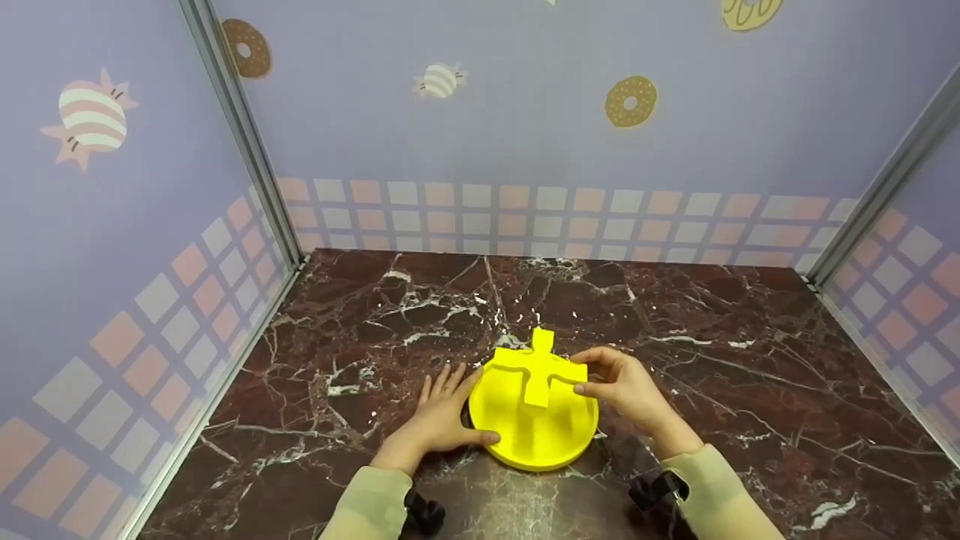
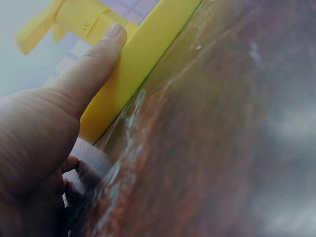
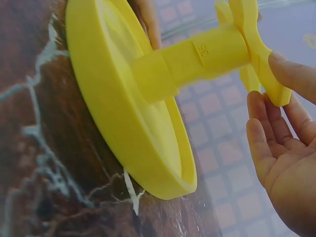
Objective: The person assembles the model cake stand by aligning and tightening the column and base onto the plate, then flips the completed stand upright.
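Observation:
A yellow piece with a cross-shaped top (image 1: 538, 366) stands upright on a thick post (image 3: 182, 61) in a round, shallow yellow base (image 1: 536, 463). The base rests on the marbled tabletop. My left hand (image 1: 439, 416) spreads along the left side of the base, fingers fairly straight, with its thumb (image 2: 101, 57) pressing on the rim. One arm of the cross is pinched between the thumb and fingers of my right hand (image 3: 291, 158). Small figures are marked on the post. In the right wrist view, the post's lower end meets the middle of the base.
Dark red marbled tabletop (image 1: 360, 337) surrounds the base. Lilac panels (image 1: 525, 135) printed with sweets and checks enclose the back and both sides, joined by metal corner posts (image 1: 247, 142). A black wrist mount (image 1: 426, 514) is strapped to each sleeve.

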`<state>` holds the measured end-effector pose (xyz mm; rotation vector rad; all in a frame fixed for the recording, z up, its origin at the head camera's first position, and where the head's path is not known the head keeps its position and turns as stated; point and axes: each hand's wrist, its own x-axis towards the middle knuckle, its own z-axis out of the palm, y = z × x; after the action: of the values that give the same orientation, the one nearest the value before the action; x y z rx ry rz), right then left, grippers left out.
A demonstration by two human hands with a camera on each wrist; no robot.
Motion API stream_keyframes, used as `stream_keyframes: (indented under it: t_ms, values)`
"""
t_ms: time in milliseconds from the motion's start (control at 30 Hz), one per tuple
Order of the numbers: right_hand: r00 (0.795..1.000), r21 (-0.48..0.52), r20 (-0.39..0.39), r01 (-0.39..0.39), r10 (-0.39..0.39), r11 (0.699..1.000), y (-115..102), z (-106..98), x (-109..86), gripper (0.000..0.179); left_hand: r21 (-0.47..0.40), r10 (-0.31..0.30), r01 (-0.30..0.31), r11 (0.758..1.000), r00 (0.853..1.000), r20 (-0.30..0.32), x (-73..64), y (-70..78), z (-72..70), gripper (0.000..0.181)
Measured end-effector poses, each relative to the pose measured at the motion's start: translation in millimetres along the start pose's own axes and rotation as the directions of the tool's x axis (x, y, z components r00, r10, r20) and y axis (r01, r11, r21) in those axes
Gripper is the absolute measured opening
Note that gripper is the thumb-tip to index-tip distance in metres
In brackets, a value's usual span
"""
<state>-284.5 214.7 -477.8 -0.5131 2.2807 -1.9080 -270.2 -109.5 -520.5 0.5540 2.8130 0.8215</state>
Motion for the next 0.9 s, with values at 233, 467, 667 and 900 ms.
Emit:
stream_keyframes:
  t_ms: [233,467,667,900]
  values:
    - [0.998,-0.048,0.027,0.06,-0.059,0.997,0.6,4.6,-10.7,0.044,0.006,0.0,0.0,1.0,1.0,0.003,0.8,0.0,-0.7,0.116]
    - [0.992,-0.083,0.041,0.12,-0.117,0.989,0.6,6.9,-15.3,0.043,-0.011,-0.009,0.01,1.0,1.0,0.009,0.1,-0.6,-0.9,0.116]
    - [0.994,-0.029,0.037,0.101,-0.1,0.994,-0.8,3.4,-11.5,0.039,-0.015,-0.002,0.003,1.0,1.0,0.01,-0.4,-0.3,-0.9,0.116]
    - [0.99,0.073,-0.128,-0.051,0.06,0.996,-5.6,0.8,16.6,0.039,-0.016,-0.002,0.002,1.0,1.0,0.009,-0.6,0.3,-0.5,0.116]
